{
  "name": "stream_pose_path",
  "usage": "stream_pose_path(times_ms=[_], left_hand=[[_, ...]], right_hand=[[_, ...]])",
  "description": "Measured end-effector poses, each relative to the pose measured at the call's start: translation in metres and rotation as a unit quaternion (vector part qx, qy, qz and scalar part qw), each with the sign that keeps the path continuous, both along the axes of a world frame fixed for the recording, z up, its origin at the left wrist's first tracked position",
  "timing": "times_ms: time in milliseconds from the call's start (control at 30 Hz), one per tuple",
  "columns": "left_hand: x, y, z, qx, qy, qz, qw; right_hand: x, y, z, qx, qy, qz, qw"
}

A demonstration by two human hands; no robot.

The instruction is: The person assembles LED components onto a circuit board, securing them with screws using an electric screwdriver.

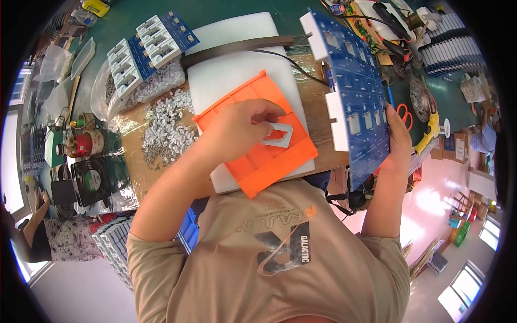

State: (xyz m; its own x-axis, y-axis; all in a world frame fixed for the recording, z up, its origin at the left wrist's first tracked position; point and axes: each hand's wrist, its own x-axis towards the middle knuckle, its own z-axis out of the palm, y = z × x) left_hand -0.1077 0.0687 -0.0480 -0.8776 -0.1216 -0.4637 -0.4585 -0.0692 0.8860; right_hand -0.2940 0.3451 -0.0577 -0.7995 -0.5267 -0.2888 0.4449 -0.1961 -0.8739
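Green desk (253, 11) under a cluttered workbench: far left sit a small fan (89, 180) and a heap of small white parts (167, 126). Toward the middle, the left hand (237, 129) rests on an orange tray (258, 134), fingers (264, 110) pinched on a white plastic frame (277, 134) lying flat, its point aimed right. Further right, the right hand (398, 142) clasps a blue circuit panel (355, 91) held upright, long axis running away from the body, well apart from the frame.
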Motion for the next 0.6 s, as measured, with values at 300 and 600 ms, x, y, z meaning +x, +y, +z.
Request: stream_pose_path(times_ms=[300, 600], left_hand=[[0.002, 0.008, 0.004, -0.141, 0.051, -0.058, 0.987], [0.003, 0.010, -0.025, -0.421, 0.300, -0.154, 0.842]], right_hand=[[0.002, -0.004, 0.002, -0.039, -0.067, -0.040, 0.996], [0.011, -0.027, -0.005, 0.015, -0.003, 0.018, 1.000]])
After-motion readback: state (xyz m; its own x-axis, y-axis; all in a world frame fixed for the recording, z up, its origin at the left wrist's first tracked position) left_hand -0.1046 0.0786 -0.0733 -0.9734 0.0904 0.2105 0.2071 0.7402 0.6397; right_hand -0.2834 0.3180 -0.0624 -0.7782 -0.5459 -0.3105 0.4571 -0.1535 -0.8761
